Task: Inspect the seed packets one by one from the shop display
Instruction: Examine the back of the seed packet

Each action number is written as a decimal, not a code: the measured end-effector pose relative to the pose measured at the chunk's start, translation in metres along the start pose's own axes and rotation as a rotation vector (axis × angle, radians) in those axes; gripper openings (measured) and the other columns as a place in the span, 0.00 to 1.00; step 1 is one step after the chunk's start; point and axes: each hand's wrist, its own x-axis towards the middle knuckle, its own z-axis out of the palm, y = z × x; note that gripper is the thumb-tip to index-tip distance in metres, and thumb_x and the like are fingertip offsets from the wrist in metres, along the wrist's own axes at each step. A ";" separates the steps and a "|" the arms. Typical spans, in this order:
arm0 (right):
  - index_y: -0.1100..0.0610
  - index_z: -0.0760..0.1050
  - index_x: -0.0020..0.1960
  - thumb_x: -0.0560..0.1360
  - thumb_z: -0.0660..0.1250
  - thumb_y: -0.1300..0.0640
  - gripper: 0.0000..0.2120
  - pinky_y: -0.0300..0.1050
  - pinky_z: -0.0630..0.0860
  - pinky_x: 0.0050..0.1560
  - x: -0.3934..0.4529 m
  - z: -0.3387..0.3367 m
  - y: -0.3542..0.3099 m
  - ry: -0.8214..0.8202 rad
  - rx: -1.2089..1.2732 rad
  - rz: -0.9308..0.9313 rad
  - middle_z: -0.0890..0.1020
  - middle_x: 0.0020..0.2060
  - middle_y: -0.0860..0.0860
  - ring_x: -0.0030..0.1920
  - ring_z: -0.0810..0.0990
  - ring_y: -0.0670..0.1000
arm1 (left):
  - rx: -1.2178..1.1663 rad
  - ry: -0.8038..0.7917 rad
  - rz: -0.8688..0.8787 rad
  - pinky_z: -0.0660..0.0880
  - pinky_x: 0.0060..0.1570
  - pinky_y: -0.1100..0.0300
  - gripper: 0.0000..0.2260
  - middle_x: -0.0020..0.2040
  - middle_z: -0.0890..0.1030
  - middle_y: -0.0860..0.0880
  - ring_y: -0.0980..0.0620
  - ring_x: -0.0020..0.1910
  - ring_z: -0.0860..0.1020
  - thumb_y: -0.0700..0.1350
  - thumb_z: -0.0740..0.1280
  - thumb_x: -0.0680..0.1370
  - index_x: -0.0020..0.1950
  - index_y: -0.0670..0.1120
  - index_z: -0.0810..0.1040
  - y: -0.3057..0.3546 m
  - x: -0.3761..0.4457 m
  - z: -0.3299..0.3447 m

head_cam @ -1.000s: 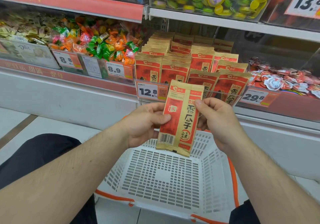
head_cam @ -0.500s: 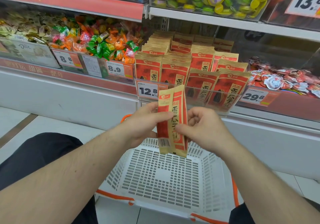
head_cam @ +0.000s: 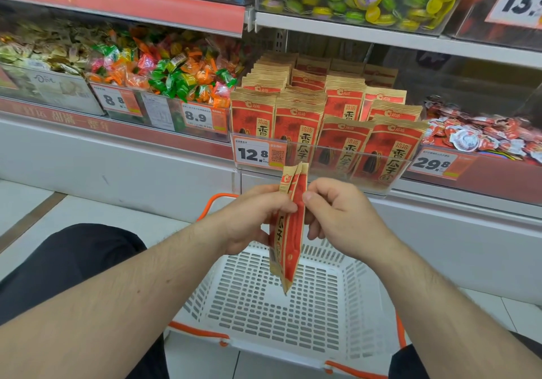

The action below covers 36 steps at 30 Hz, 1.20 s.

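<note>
A red and tan seed packet [head_cam: 289, 232] hangs nearly edge-on between my hands, above the basket. My left hand [head_cam: 252, 217] pinches its left side near the top with thumb and fingers. My right hand [head_cam: 334, 214] pinches the right side at the same height, fingers curled. Behind them, several rows of the same seed packets [head_cam: 322, 120] stand upright in a clear shelf bin.
A white plastic basket [head_cam: 346, 290] with orange handles sits on the floor under my hands. Bins of wrapped sweets [head_cam: 164, 73] lie to the left, small red packs [head_cam: 481, 135] to the right. Price tags line the shelf edge. My dark-trousered knees flank the basket.
The packet has turned from facing me flat to almost edge-on. Both hands kept hold and closed in toward each other.
</note>
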 end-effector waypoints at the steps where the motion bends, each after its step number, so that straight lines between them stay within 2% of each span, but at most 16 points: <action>1: 0.56 0.74 0.38 0.81 0.60 0.59 0.13 0.49 0.76 0.33 0.001 0.001 0.001 -0.009 0.038 0.018 0.79 0.27 0.49 0.27 0.81 0.50 | -0.007 -0.001 -0.006 0.75 0.45 0.47 0.17 0.43 0.81 0.45 0.46 0.46 0.76 0.50 0.68 0.60 0.47 0.47 0.80 -0.001 0.000 0.001; 5: 0.60 0.73 0.39 0.82 0.58 0.64 0.14 0.44 0.72 0.28 0.001 0.001 -0.002 -0.047 0.244 0.087 0.79 0.25 0.53 0.25 0.78 0.51 | -0.040 -0.023 -0.036 0.74 0.41 0.51 0.16 0.42 0.78 0.43 0.45 0.45 0.74 0.49 0.63 0.64 0.47 0.42 0.78 -0.004 0.002 0.004; 11: 0.60 0.74 0.39 0.82 0.58 0.63 0.14 0.44 0.72 0.28 0.000 0.000 -0.001 -0.055 0.295 0.076 0.79 0.26 0.53 0.25 0.77 0.51 | -0.069 -0.014 -0.058 0.76 0.42 0.49 0.16 0.43 0.78 0.43 0.46 0.45 0.75 0.50 0.63 0.65 0.47 0.42 0.78 -0.005 0.003 0.004; 14: 0.60 0.75 0.40 0.81 0.63 0.60 0.11 0.43 0.73 0.29 -0.001 -0.003 -0.002 -0.053 0.254 0.060 0.79 0.28 0.52 0.27 0.78 0.51 | -0.093 0.033 -0.062 0.75 0.45 0.47 0.12 0.44 0.78 0.44 0.45 0.46 0.75 0.50 0.64 0.68 0.44 0.43 0.78 -0.003 0.004 0.004; 17: 0.63 0.76 0.39 0.77 0.69 0.57 0.12 0.42 0.73 0.29 -0.005 -0.011 -0.002 -0.184 0.096 0.066 0.79 0.28 0.54 0.26 0.78 0.51 | -0.164 0.104 -0.067 0.73 0.47 0.44 0.11 0.48 0.76 0.42 0.45 0.46 0.75 0.48 0.62 0.75 0.47 0.41 0.77 -0.001 0.005 0.001; 20: 0.64 0.77 0.38 0.74 0.73 0.55 0.13 0.43 0.74 0.30 -0.009 -0.012 -0.003 -0.366 -0.074 0.085 0.79 0.29 0.56 0.27 0.79 0.52 | -0.216 0.148 -0.067 0.74 0.51 0.40 0.16 0.52 0.74 0.42 0.42 0.51 0.74 0.51 0.64 0.67 0.49 0.42 0.76 0.001 0.005 -0.002; 23: 0.61 0.78 0.37 0.75 0.71 0.57 0.11 0.45 0.75 0.31 -0.008 -0.011 -0.004 -0.419 -0.115 0.101 0.81 0.28 0.52 0.29 0.81 0.52 | -0.213 0.163 -0.057 0.74 0.56 0.36 0.16 0.50 0.75 0.42 0.42 0.50 0.75 0.52 0.64 0.65 0.47 0.43 0.77 0.002 0.005 -0.002; 25: 0.63 0.78 0.38 0.77 0.69 0.59 0.11 0.48 0.77 0.35 -0.008 -0.011 -0.003 -0.448 -0.122 0.101 0.82 0.31 0.55 0.30 0.81 0.52 | -0.196 0.180 -0.056 0.75 0.55 0.38 0.16 0.47 0.76 0.43 0.43 0.48 0.75 0.52 0.64 0.65 0.48 0.44 0.77 0.001 0.005 -0.002; 27: 0.65 0.77 0.39 0.78 0.68 0.61 0.11 0.44 0.76 0.33 -0.008 -0.012 -0.003 -0.467 -0.133 0.101 0.83 0.32 0.56 0.30 0.81 0.51 | -0.186 0.185 -0.046 0.76 0.49 0.42 0.14 0.46 0.76 0.45 0.45 0.46 0.76 0.51 0.64 0.66 0.46 0.45 0.77 0.000 0.004 -0.001; 29: 0.66 0.76 0.39 0.78 0.67 0.62 0.11 0.41 0.75 0.32 -0.008 -0.011 -0.001 -0.472 -0.134 0.102 0.82 0.31 0.53 0.30 0.81 0.51 | -0.180 0.192 -0.034 0.76 0.46 0.44 0.08 0.46 0.76 0.45 0.46 0.44 0.76 0.49 0.64 0.72 0.44 0.45 0.77 -0.001 0.005 -0.001; 32: 0.65 0.76 0.39 0.79 0.66 0.62 0.11 0.40 0.75 0.31 -0.007 -0.011 0.001 -0.475 -0.123 0.102 0.82 0.30 0.51 0.29 0.81 0.50 | -0.184 0.211 -0.041 0.76 0.46 0.45 0.08 0.44 0.76 0.46 0.47 0.42 0.75 0.45 0.60 0.78 0.44 0.45 0.77 -0.001 0.006 -0.001; 36: 0.61 0.78 0.39 0.77 0.69 0.60 0.09 0.45 0.76 0.34 -0.007 -0.012 0.002 -0.472 -0.093 0.079 0.82 0.31 0.52 0.31 0.82 0.51 | -0.201 0.209 -0.031 0.76 0.48 0.43 0.07 0.47 0.77 0.44 0.45 0.47 0.76 0.45 0.62 0.77 0.45 0.44 0.77 0.002 0.003 0.000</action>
